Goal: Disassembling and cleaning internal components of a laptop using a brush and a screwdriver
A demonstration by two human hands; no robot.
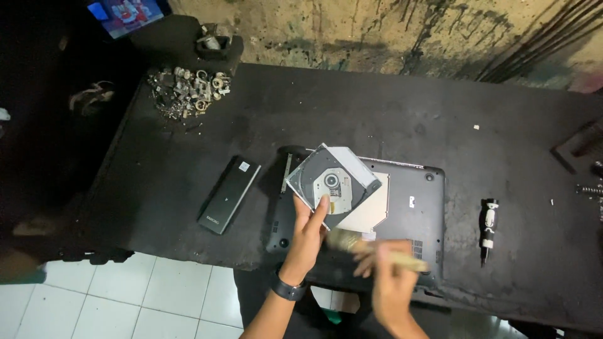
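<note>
The left hand [308, 229] grips a thin grey optical disc drive [333, 182], tilted above the upturned black laptop [418, 201] on the dark worktop [352, 107]. The right hand [389, 276] is closed around a wooden-handled brush [361, 245], both blurred; its bristles are hard to make out.

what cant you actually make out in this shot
- Head view: the right hand and the brush it holds are motion-blurred, so the grip is unclear.
- The laptop underside is partly covered by the optical drive, held in the left hand, and by both hands.
- The metal bits in the pile are too small to identify.
- The screen is cut off by the top edge.
</note>
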